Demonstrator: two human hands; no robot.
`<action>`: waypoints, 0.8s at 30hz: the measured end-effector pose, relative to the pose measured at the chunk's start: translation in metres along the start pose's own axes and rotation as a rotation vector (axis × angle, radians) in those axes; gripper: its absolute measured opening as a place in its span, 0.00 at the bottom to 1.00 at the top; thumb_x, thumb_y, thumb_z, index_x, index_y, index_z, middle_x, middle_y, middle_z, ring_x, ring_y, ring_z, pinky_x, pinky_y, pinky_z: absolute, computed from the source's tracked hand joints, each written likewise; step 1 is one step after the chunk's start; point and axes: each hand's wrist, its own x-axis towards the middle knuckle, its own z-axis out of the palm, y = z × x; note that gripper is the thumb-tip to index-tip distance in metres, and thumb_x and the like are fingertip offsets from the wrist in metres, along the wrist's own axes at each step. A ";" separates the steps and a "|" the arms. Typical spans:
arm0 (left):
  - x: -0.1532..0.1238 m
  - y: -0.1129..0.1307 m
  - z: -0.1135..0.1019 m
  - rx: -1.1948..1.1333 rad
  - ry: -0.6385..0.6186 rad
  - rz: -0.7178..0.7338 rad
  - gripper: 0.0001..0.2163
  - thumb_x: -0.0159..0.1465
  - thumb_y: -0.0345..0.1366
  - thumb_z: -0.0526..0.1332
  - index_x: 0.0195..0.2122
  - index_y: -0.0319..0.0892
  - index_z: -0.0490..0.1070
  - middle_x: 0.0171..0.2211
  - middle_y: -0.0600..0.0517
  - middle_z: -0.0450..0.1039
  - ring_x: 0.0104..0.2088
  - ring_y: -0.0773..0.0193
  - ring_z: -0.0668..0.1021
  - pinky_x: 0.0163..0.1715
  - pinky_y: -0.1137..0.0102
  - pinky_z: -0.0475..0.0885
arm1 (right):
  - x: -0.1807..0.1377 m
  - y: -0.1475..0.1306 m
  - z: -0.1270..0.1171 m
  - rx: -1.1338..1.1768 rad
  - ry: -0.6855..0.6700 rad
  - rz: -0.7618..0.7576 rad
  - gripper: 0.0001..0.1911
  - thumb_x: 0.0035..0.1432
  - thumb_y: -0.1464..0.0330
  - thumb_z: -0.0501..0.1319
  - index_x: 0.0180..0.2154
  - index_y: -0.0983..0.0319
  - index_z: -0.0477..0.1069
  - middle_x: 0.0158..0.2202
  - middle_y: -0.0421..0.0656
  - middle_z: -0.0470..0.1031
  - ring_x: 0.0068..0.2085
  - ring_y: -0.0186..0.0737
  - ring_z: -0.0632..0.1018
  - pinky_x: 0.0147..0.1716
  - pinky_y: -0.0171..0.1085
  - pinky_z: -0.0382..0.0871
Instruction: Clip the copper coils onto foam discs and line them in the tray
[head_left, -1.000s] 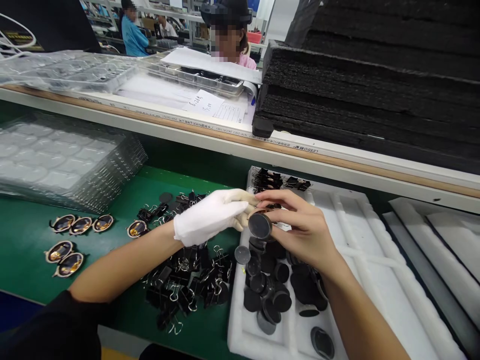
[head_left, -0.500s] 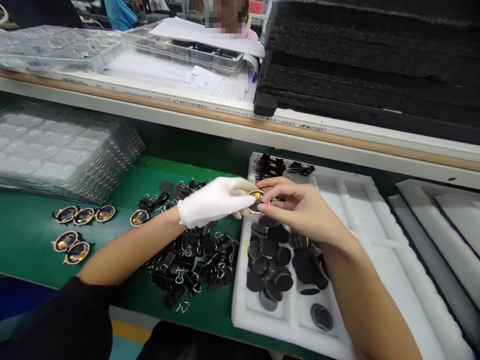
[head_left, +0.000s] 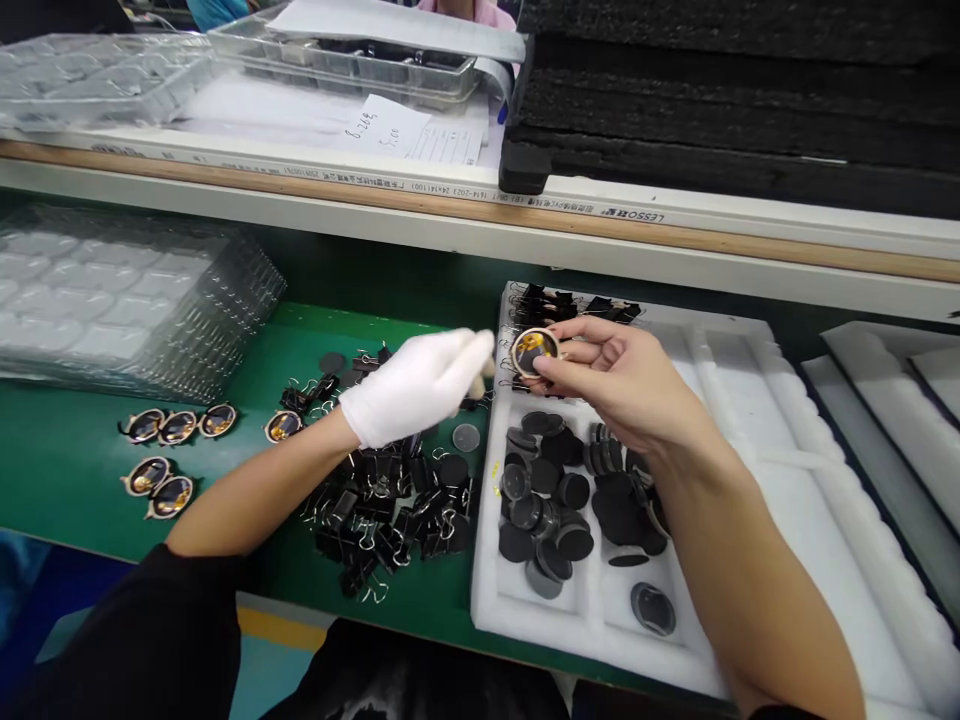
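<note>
My right hand [head_left: 604,375] pinches a gold-rimmed round piece [head_left: 529,345] over the far left of the tray [head_left: 795,520]; I cannot tell whether my gloved left hand [head_left: 420,388], near black clips [head_left: 375,507] on the counter [head_left: 67,480], holds anything.

gloved left hand [head_left: 416,390] is held out, fingers bunched and blurred; bare right hand [head_left: 611,375] is angled inward, thumb and fingers pinched; both forearms [head_left: 262,490] are stretched forward.
</note>
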 end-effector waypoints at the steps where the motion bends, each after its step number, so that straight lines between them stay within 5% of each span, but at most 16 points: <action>1: -0.004 -0.002 0.000 0.136 -0.083 0.036 0.19 0.73 0.49 0.52 0.36 0.42 0.75 0.30 0.50 0.78 0.25 0.64 0.76 0.29 0.68 0.69 | 0.001 -0.001 -0.002 0.021 0.030 -0.002 0.27 0.41 0.59 0.82 0.39 0.61 0.74 0.31 0.43 0.84 0.30 0.42 0.84 0.36 0.42 0.85; 4: -0.017 -0.008 0.009 0.576 -0.381 0.191 0.12 0.61 0.46 0.68 0.33 0.41 0.77 0.30 0.46 0.78 0.30 0.53 0.79 0.30 0.65 0.67 | 0.003 -0.003 -0.006 0.051 0.063 0.001 0.27 0.41 0.58 0.82 0.39 0.61 0.75 0.33 0.43 0.84 0.32 0.42 0.85 0.39 0.44 0.85; 6: -0.022 -0.011 0.018 0.829 -0.509 0.270 0.12 0.60 0.43 0.69 0.36 0.39 0.77 0.33 0.42 0.78 0.33 0.48 0.80 0.30 0.63 0.67 | 0.003 -0.003 -0.004 0.045 0.051 0.007 0.27 0.41 0.56 0.82 0.39 0.62 0.75 0.33 0.43 0.84 0.33 0.43 0.85 0.39 0.44 0.86; 12: -0.019 -0.013 0.024 0.861 -0.526 0.360 0.06 0.62 0.38 0.67 0.34 0.41 0.77 0.33 0.46 0.77 0.33 0.52 0.79 0.29 0.65 0.65 | 0.002 0.000 0.000 -0.008 -0.049 0.034 0.25 0.44 0.56 0.80 0.38 0.62 0.76 0.32 0.45 0.84 0.32 0.42 0.85 0.34 0.38 0.84; 16: -0.018 -0.004 -0.006 0.667 -0.352 0.353 0.07 0.64 0.42 0.67 0.34 0.45 0.76 0.35 0.52 0.76 0.33 0.60 0.78 0.30 0.69 0.65 | 0.001 -0.001 -0.001 -0.020 -0.124 0.067 0.23 0.45 0.61 0.80 0.40 0.63 0.76 0.32 0.45 0.85 0.31 0.40 0.85 0.34 0.37 0.84; 19: -0.017 0.004 -0.025 0.495 -0.022 0.306 0.08 0.68 0.43 0.64 0.39 0.44 0.76 0.26 0.58 0.73 0.25 0.69 0.73 0.26 0.72 0.63 | 0.000 -0.001 0.000 0.010 -0.171 0.078 0.22 0.46 0.65 0.80 0.41 0.63 0.76 0.32 0.44 0.84 0.33 0.40 0.85 0.34 0.36 0.84; 22: -0.012 0.004 -0.027 0.570 0.410 0.549 0.07 0.70 0.40 0.63 0.42 0.44 0.76 0.28 0.57 0.77 0.26 0.70 0.75 0.29 0.70 0.64 | -0.001 -0.001 0.004 0.059 -0.238 0.095 0.20 0.48 0.65 0.79 0.41 0.62 0.77 0.33 0.44 0.84 0.34 0.39 0.85 0.35 0.36 0.83; 24: -0.007 0.001 -0.021 0.781 0.528 0.769 0.05 0.70 0.35 0.62 0.43 0.45 0.77 0.30 0.55 0.80 0.28 0.68 0.76 0.29 0.67 0.62 | -0.003 -0.001 0.006 0.081 -0.288 0.109 0.19 0.49 0.64 0.79 0.41 0.62 0.77 0.35 0.44 0.85 0.34 0.39 0.85 0.37 0.37 0.83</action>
